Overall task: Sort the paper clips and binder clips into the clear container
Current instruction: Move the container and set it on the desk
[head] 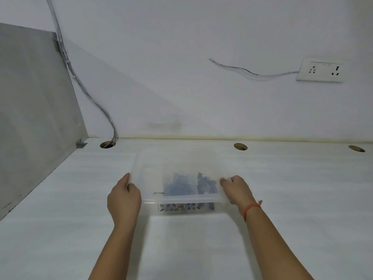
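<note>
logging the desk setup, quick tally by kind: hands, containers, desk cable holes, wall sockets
hands: 2 (left hand, right hand)
clear container: 1, clips inside too blurred to count
cable holes in the desk: 3 ()
wall socket plate: 1
total: 7

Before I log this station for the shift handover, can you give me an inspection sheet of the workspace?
Surface: white desk, three round cable holes along the back.
Job's things: clear container; dark clips inside, blurred.
Clutter: nothing seen.
Grips: left hand and right hand each grasp a container side.
Cables: gray cables run down the wall into the left hole; thin wire to the wall socket.
Surroundings: white wall, gray partition at left.
</note>
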Tool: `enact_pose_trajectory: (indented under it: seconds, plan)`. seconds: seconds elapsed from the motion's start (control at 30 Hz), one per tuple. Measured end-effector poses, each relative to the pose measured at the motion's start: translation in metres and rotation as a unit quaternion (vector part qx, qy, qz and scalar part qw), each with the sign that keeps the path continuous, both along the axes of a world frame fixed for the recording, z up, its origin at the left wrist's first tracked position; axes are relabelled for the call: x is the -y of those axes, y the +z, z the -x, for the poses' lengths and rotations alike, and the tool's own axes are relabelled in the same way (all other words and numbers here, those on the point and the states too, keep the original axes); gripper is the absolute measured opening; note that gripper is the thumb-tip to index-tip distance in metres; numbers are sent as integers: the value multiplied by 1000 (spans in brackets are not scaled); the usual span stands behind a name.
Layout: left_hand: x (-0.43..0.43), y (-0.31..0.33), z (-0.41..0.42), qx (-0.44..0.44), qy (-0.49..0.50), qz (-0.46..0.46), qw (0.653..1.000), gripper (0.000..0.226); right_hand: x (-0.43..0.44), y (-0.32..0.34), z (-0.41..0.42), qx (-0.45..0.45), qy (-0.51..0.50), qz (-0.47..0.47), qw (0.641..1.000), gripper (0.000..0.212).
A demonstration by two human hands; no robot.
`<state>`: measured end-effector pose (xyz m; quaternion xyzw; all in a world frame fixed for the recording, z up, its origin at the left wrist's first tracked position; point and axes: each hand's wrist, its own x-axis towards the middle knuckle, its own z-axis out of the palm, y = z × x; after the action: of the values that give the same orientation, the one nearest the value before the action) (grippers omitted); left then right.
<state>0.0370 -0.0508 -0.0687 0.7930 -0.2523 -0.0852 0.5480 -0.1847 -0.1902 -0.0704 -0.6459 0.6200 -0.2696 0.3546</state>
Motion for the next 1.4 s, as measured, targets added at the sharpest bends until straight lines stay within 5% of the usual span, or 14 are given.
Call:
enact_pose_trajectory:
  seconds: [0.47, 0.73, 0.87, 1.1, 1.23, 1.4]
  plan:
    - [-97, -2, 42, 13, 1, -5, 1000, 33, -114, 13, 75, -178, 60, -21, 982, 45]
    - [-76, 12, 21, -65, -112, -149, 980, 31, -103, 13, 70, -102, -5, 0, 995, 47]
    - [-62, 8, 18, -31, -96, -227, 969, 62, -96, 8, 62, -32, -40, -30, 998, 49]
    - [-61, -8, 13, 1, -96, -223, 970, 53, -91, -3, 61, 16, -40, 16, 999, 40]
    - [-58, -6, 2, -27, -117, -224, 967, 35, -79, 0, 67, 6, -3, -60, 998, 34]
    - [-14, 14, -18, 4, -133, -246, 960, 54, -40, 25, 47, -7, 4, -88, 996, 59]
